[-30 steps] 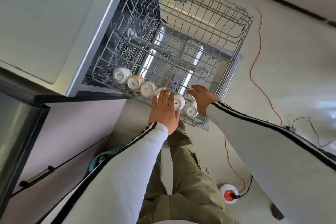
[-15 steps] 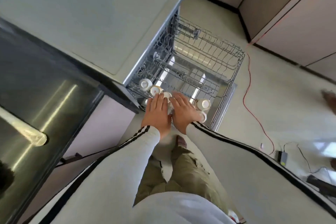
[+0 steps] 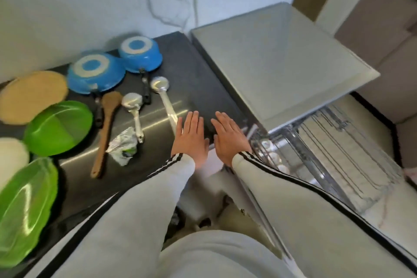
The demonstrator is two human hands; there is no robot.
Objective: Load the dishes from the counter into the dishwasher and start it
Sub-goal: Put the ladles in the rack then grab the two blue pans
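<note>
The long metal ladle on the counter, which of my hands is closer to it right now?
Left. The left hand lies flat just beside the handle end of the long metal ladle; the right hand is farther right, near the edge of the counter.

Head view looks steeply down over counter [image 3: 194,70]

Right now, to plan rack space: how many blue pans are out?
2, both upside down: larger blue pan beside the wooden board, smaller blue pan nearer the dishwasher. None seems hidden.
</note>
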